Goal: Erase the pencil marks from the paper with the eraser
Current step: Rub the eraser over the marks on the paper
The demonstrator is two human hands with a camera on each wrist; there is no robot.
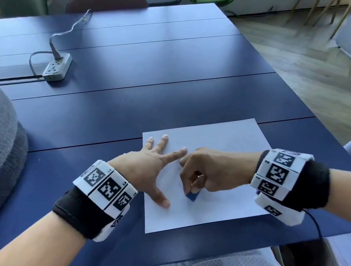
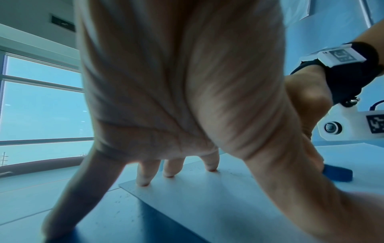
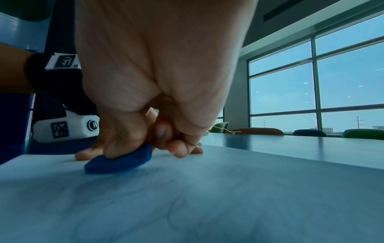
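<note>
Rubbing low in the head view, the right hand point(image 1: 209, 171) pinches the blue eraser point(image 1: 192, 196) on the paper point(image 1: 218, 139); the left hand point(image 1: 150, 167) lies spread flat. Left wrist: crumbs dot the counter point(image 2: 31, 194). Right wrist: faint grey smudges remain, so erasing looks unfinished.

Open table point(image 1: 164, 102) ahead; power strip point(image 1: 57, 68) sits far left.

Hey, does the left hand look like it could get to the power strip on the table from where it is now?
Probably yes. The left hand rests spread on the paper, holding nothing, and the table between it and the power strip looks bare. It sits well forward though, so a long stretch or lean seems likely.
</note>
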